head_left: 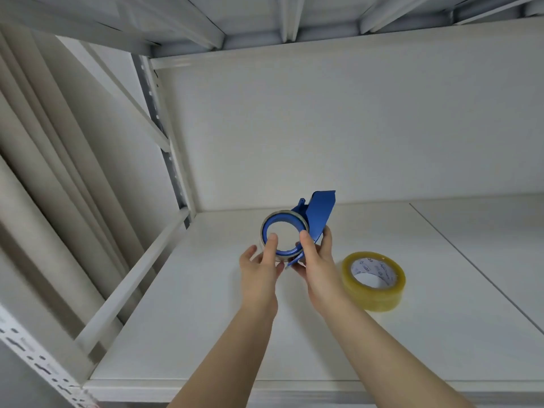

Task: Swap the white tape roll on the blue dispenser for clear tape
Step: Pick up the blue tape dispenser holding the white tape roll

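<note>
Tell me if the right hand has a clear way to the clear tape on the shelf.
Probably yes. The clear tape lies flat on the shelf just right of the right hand, nothing between them. But that hand is holding the dispenser, so it must let go first.

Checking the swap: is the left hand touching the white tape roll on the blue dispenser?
Touching: head view shows the left hand's thumb pressed on the white tape roll's rim.

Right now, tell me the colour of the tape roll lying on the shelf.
Yellowish clear tape roll with a white printed core, in the head view.

Print inside clear tape roll (373, 281) core: illegible.
</note>
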